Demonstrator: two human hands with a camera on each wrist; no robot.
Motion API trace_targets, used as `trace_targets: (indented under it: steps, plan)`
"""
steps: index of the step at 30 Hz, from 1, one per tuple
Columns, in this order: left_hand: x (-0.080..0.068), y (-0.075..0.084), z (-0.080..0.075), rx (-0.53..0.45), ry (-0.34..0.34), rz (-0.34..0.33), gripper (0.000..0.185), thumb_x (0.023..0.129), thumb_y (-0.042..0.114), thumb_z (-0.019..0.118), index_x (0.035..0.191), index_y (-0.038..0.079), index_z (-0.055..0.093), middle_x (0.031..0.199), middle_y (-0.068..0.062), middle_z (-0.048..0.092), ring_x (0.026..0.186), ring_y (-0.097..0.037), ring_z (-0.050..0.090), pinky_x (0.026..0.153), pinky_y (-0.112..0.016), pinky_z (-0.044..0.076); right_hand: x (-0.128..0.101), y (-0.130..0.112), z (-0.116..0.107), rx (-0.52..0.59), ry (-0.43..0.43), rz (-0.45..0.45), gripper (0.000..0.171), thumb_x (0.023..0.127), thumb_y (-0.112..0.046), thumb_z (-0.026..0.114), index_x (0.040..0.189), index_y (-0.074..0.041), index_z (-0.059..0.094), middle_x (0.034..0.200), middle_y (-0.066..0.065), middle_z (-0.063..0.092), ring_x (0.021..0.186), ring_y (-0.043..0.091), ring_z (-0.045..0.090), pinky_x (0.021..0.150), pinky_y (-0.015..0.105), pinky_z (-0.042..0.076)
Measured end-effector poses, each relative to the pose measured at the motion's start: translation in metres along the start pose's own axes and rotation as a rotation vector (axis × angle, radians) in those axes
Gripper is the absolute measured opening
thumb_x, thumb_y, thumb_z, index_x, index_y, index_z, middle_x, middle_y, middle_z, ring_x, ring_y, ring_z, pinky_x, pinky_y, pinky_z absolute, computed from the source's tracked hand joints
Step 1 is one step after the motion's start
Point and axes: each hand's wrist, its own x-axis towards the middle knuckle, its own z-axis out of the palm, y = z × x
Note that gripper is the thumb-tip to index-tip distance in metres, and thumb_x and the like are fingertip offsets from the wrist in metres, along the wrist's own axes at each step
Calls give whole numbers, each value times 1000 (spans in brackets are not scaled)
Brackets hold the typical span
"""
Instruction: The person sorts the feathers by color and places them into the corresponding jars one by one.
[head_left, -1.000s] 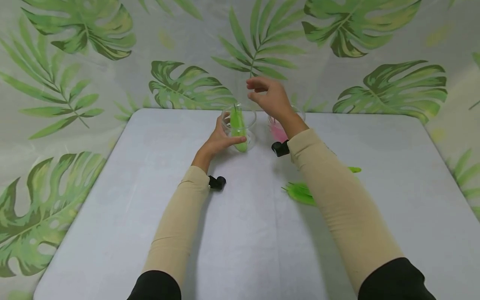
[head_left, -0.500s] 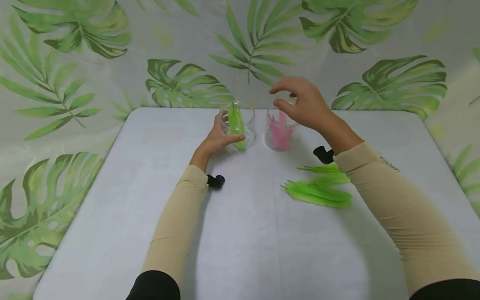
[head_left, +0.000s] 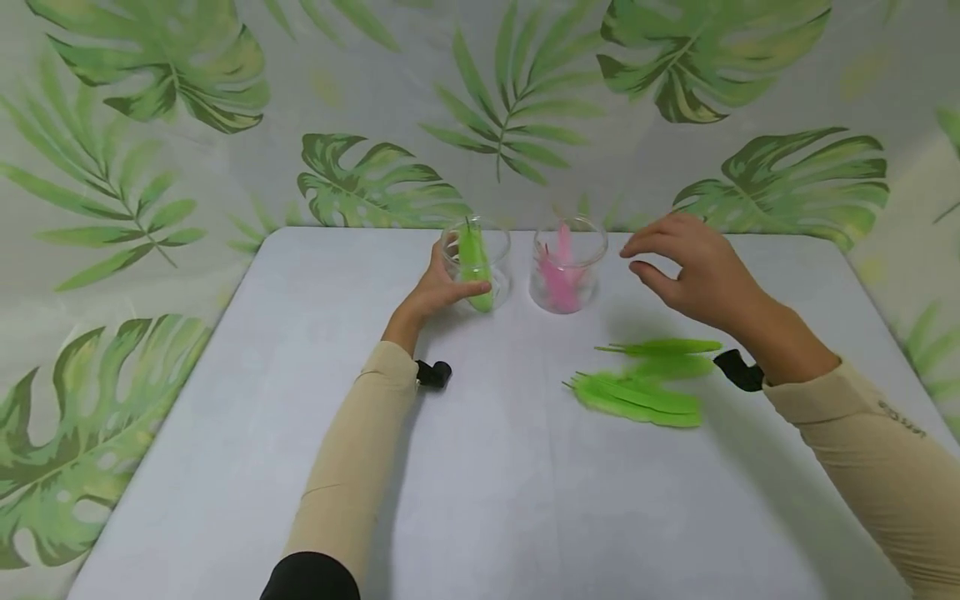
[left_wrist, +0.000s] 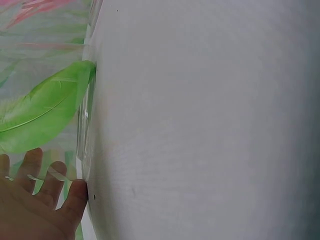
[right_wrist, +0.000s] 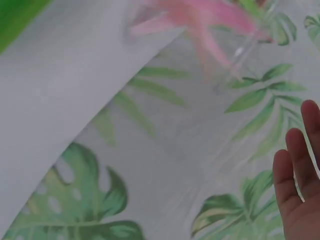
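My left hand (head_left: 435, 290) grips the side of a clear glass jar (head_left: 500, 268) near the table's back edge, thumb across its front. A green feather (head_left: 472, 262) stands inside it; in the left wrist view the feather (left_wrist: 47, 107) shows through the glass above the fingers. Just to the right is a second glass jar (head_left: 592, 279) with pink feathers (head_left: 561, 279) in it. My right hand (head_left: 697, 267) hovers to the right of that jar with nothing in its loosely bent fingers. Below it, several loose green feathers (head_left: 637, 396) lie on the table.
The table (head_left: 480, 483) has a white cover. Behind it hangs a leaf-patterned cloth (head_left: 555, 158), close to both jars. Each wrist wears a small black camera, the left wrist camera (head_left: 433, 375) sitting near the table's middle.
My right hand has moved from above the jars toward the right and down, uncovering the pink feathers and the green ones on the table. The left hand keeps its hold on the jar.
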Motion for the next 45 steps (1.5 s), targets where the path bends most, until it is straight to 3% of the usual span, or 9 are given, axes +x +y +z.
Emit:
trace_targets:
  steps: [5,11,16,21,25,33,45]
  plan:
    - [-2,0,2,-9,15,8,108,77,26,85,156,26,11,163,-8,26,150,-28,27,123,-47,25,-32,16,-1,-51,-21,3,27,74,10,78,95,-7,75,95,8,74,95,27,63,81,39,46]
    - [-1,-1,1,-19,10,10,109,77,25,85,156,25,11,163,-8,26,150,-28,27,123,-47,25,-54,32,7,-77,-145,48,27,74,6,80,96,-9,75,95,5,74,91,24,64,75,32,47]
    - [-1,-1,2,-24,8,16,109,77,25,85,156,24,10,163,-8,26,150,-28,27,123,-47,25,-58,35,15,-46,-269,120,23,80,2,77,101,-9,74,98,5,74,91,23,67,73,38,53]
    - [-1,-1,2,-25,14,14,108,77,25,85,156,26,11,163,-8,25,150,-28,26,123,-47,25,-59,37,29,35,-481,255,22,88,-4,71,110,-6,72,106,8,73,99,27,67,85,47,54]
    - [-1,-2,2,-25,8,15,108,77,25,85,156,26,11,163,-8,25,150,-28,26,123,-47,25,-60,39,41,79,-571,295,21,89,-4,70,110,-4,72,106,9,74,99,28,68,87,47,55]
    - [-2,-2,2,-28,11,24,108,77,23,85,156,25,11,162,-9,26,150,-28,26,123,-47,25,-62,39,56,90,-636,277,14,88,-2,71,100,-8,74,97,4,70,89,21,65,79,40,54]
    - [-3,-1,3,-10,13,29,107,78,25,84,156,24,11,162,-10,26,149,-28,28,122,-46,26,-66,37,60,94,-617,299,14,89,1,66,98,-6,73,92,4,70,82,15,62,74,35,52]
